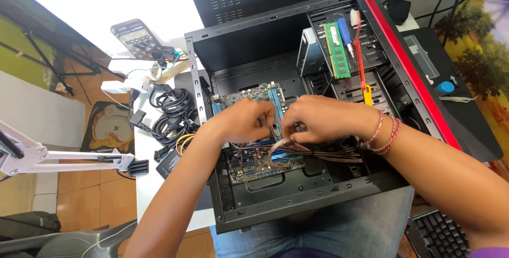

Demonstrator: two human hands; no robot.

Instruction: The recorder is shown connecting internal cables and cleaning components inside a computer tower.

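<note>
**Both hands on the cable bundle over the board**

Open computer case [424, 93] lies on its side. Left hand [245, 121] and right hand [323, 119] meet over the circuit board [249, 165], fingertips pinched narrow on thin wires. What exactly each pinch holds: cannot tell, fingers hide it. Cable bundle [318, 153] runs left-right, just near of the right hand, fanning toward the case's right wall. Right hand is nearer to it. Memory stick [335, 51] and blue screwdriver [345, 35] rest far right, well apart.
</note>
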